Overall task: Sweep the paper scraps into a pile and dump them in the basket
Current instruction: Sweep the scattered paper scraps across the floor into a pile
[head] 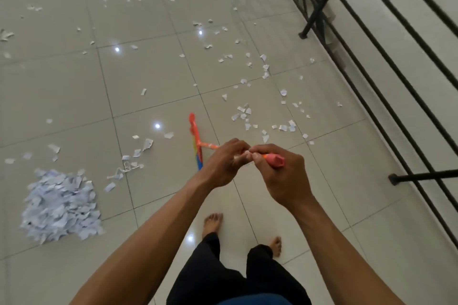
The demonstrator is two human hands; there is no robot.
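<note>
Floor (pixel 74 86): glossy grey tile, as we recorded it.
Railing (pixel 371 62): black bars, running along the right.
Pile (pixel 60 205): white and pale-blue torn paper, heaped low at lower left.
Broom (pixel 195 136): orange handle with a pink end cap; red, yellow and blue head down at the floor, centre.
Left hand (pixel 223 163), right hand (pixel 280 176): we curled both round the handle, side by side.
Scraps (pixel 244 116): small white bits, scattered ahead and right of the broom.
</note>
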